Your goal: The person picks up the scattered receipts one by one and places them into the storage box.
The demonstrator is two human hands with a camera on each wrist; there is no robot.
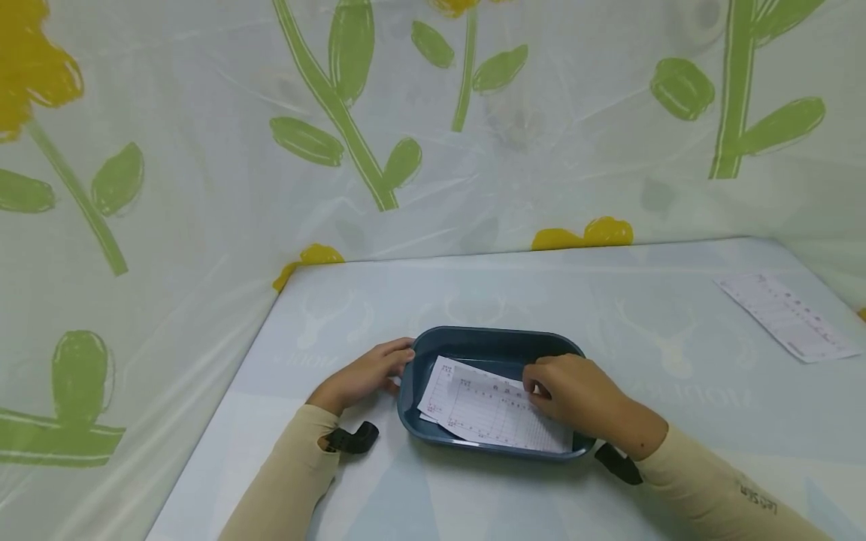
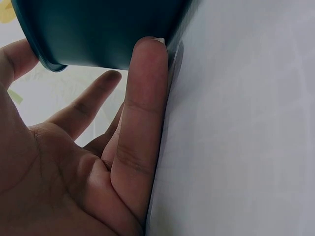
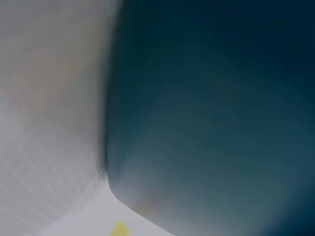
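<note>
A dark teal tray [image 1: 489, 342] sits on the table in the head view, with printed paper sheets [image 1: 482, 412] lying in it. My left hand [image 1: 368, 373] is at the tray's left end. In the left wrist view its straight fingers [image 2: 145, 93] touch the outside of the tray wall [image 2: 98, 29]. My right hand [image 1: 580, 394] is over the tray's right half, its fingers curled down onto the far right edge of the top sheet. The fingertips are hidden. The right wrist view is blurred and shows only the tray's dark surface [image 3: 221, 98].
Another printed sheet [image 1: 788, 315] lies flat at the table's far right. A pale blue cloth [image 1: 473, 293] covers the table. A plastic curtain with green and yellow flowers [image 1: 203, 150] closes off the back and the left side.
</note>
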